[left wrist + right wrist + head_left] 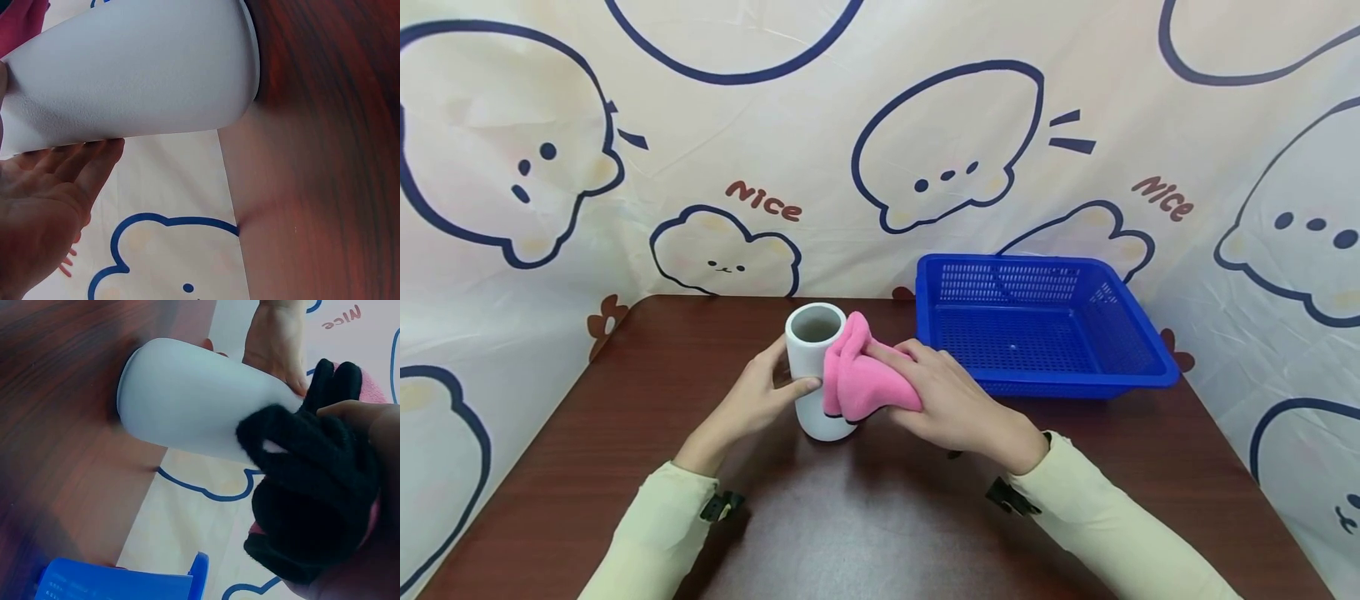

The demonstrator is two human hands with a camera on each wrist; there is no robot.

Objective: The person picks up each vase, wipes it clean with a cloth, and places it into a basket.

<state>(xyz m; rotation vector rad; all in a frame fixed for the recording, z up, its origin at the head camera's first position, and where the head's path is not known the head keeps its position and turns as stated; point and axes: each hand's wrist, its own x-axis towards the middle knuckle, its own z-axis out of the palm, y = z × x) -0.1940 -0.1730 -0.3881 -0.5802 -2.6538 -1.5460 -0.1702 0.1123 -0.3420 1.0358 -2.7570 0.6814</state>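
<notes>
A white cylindrical vase (809, 360) with an open top stands upright on the table. My left hand (763, 392) holds it from the left, with the thumb across its front; in the left wrist view the fingers (100, 159) lie along the white wall. In my right hand (951, 396) is a bunched pink cloth (872, 383), pressed against the vase's right side. Its black reverse side (312, 481) faces the right wrist view, folded in loops beside the vase (187, 397). The cloth hides part of the vase's right side.
A blue plastic basket (1045, 385) with perforated walls sits at the back right of the dark brown wooden table (865, 533). Behind and beside the table hangs a pale curtain (820, 150) printed with cartoon outlines.
</notes>
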